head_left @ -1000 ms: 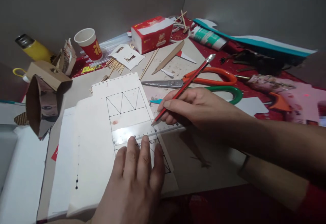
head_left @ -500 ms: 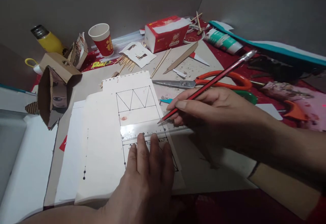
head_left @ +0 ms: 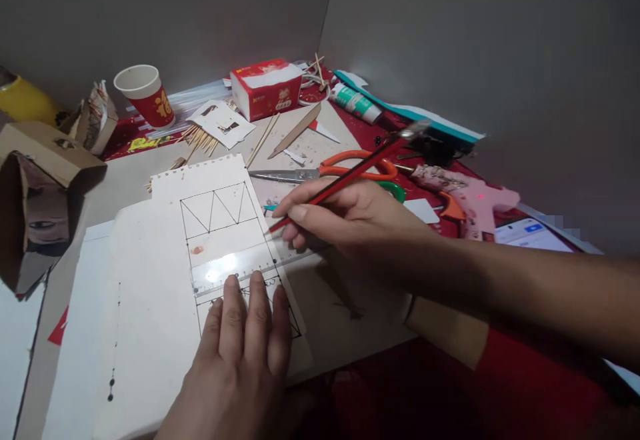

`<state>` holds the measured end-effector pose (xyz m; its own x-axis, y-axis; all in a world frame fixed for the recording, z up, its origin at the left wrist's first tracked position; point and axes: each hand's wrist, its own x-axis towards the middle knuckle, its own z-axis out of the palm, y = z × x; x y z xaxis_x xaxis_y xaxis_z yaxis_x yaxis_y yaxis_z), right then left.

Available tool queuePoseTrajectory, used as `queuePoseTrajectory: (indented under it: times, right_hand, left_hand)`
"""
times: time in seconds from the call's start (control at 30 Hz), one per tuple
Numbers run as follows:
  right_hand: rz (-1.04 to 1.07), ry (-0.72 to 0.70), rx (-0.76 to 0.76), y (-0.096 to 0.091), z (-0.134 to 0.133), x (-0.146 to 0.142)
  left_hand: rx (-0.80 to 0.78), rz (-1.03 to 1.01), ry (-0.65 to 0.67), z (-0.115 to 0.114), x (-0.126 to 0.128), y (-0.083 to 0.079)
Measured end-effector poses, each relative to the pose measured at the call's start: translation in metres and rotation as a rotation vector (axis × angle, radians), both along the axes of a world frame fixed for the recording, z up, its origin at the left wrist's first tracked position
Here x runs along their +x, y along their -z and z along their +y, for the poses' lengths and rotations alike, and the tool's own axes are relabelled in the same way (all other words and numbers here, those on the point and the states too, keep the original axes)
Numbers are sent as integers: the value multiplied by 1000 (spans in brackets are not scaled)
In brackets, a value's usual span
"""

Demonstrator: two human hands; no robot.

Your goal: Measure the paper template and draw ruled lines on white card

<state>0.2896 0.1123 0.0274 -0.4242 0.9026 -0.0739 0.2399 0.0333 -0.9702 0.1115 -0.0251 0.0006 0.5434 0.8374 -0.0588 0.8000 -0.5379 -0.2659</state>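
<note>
My left hand lies flat with fingers stretched out, its fingertips on the lower edge of a clear plastic ruler. The ruler lies across a sheet of white paper with black ruled lines, zigzags and dots. My right hand is closed around a red and black pencil. The pencil's tip points down near the drawing's right-hand line, just above the ruler; whether it touches the paper I cannot tell. Part of the lower drawing is hidden under my left hand.
Orange-handled scissors lie just beyond my right hand. Farther back are wooden sticks, a red paper cup and a tissue pack. A pink glue gun and a phone lie right; a cardboard piece stands left.
The view has turned right, so the desk things appear farther left and the phone shows. The pencil tip has moved slightly up the page. My left hand stays on the ruler.
</note>
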Motion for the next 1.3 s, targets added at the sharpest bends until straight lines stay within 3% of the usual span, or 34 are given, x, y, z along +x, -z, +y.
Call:
queuePoseTrajectory:
  times: [0.1,0.2,0.3,0.43,0.53,0.87,1.3]
  right_hand:
    - [-119,-75,294,3,2,9]
    - [-368,-334,555,8,6,20]
    - [-559,-499,639,12,7,31]
    - [-580,-526,696,13,6,36]
    - [-583,-524,752,13,6,36]
    - [-582,-520,838,21,6,35]
    - [-623,-553,782,13,6,29]
  left_hand:
    - [-22,-39,33,3,-4,-1]
    - [-77,-77,41,8,-5,-11]
    - [-190,-81,-17,15,-1,-30]
    - [-401,-43,-94,24,8,-52]
    - [-486,-18,-138,25,14,-58]
    - [-260,-56,-116,4,9,-30]
    - [-196,-126,-156,-3,10,-14]
